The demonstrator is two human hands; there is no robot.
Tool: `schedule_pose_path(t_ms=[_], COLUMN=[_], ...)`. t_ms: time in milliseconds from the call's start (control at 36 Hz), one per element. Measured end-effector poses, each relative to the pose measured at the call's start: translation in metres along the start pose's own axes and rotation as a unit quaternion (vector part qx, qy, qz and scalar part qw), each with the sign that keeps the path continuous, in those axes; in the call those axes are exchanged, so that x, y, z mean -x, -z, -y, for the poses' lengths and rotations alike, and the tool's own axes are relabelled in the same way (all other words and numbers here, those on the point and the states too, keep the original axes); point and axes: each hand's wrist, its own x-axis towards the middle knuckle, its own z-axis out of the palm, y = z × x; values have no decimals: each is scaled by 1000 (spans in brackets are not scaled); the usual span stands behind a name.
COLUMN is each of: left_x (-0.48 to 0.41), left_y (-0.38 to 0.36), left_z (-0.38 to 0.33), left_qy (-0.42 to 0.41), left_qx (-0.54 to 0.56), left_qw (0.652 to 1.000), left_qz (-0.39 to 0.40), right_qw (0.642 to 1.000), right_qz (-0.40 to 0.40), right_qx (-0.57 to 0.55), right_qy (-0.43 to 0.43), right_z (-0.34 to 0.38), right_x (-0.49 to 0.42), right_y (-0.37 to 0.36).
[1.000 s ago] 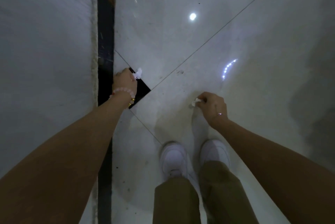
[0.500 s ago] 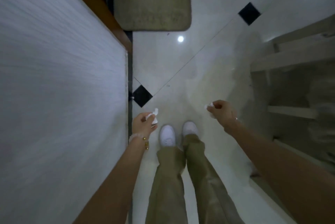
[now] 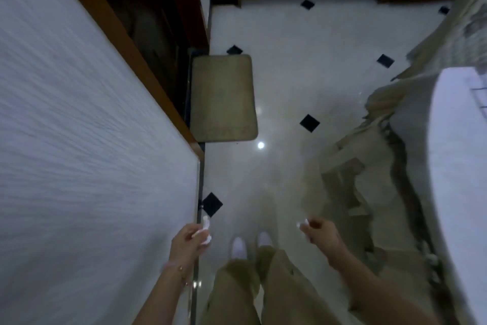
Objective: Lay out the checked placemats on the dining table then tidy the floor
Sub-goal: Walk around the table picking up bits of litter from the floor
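**Head view: both hands holding scraps above the floor**

Head camera, looking steeply down. Frame is dim and motion-blurred.

- Left hand (image 3: 188, 239): forearm comes in from the bottom edge and rises towards centre, close beside the white wall (image 3: 79, 140). Pale bead bracelet (image 3: 168, 265) on the wrist. Grip closed: fingers curled round a crumpled white scrap (image 3: 204, 230), which sticks out above and to the right of the fist.
- Right hand (image 3: 320, 231): forearm enters from the lower right, hand at about the same height as the left. Grip closed: thumb and fingertips pinch a smaller white bit (image 3: 302, 224) at the hand's left end. Too small and blurred to identify the material.
- Both hands are held in the air above the pale tiled floor (image 3: 276, 74), well apart, with the white shoes (image 3: 239, 247) and khaki trousers (image 3: 237, 293) between them.
- Floor has black diamond insets (image 3: 211, 204). A tan door mat (image 3: 222, 98) lies ahead by a wooden frame.
- Far right: cloth-draped surface (image 3: 458, 166). At its cropped edge is a patch with dark grid lines (image 3: 481, 99), apparently a checked placemat.
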Motion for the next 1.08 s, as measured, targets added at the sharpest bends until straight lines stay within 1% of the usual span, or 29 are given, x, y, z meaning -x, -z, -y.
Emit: schedule_pose_path(t_ms=[139,250,417,472,556,611,694,833,972,1083], left_x=[17,20,11,8,3,-2,-10,-28,-32,-25], left_y=[-9,-20,-43,-53,-67,-75,-83,-87,-93,-112], left_z=[6,7,-3,-11,-23,-33,-47,-66,-68,-56], left_qy=[7,13,4,2,-27,-56,-77,-99,-129,-113], left_qx=[51,59,1,-35,-102,-169,-236,-365,-461,-534], left_qw=[999,998,999,997,988,973,950,884,813,753], left_qz=[-4,2,43,67,115,145,190,275,332,368], right_qw=[999,996,988,983,971,961,935,882,812,730], right_qz=[-42,-61,-105,-123,-159,-186,-235,-310,-339,-372], right_qx=[-30,-58,-112,-130,-174,-204,-262,-341,-437,-506], right_qy=[-13,-26,-33,-34,-30,-30,-44,-100,-186,-268], right_z=[-33,-48,-42,-38,-31,-28,-26,-49,-99,-127], right_x=[22,28,26,27,37,50,76,123,176,229], right_y=[28,42,61,66,72,72,68,29,-51,-129])
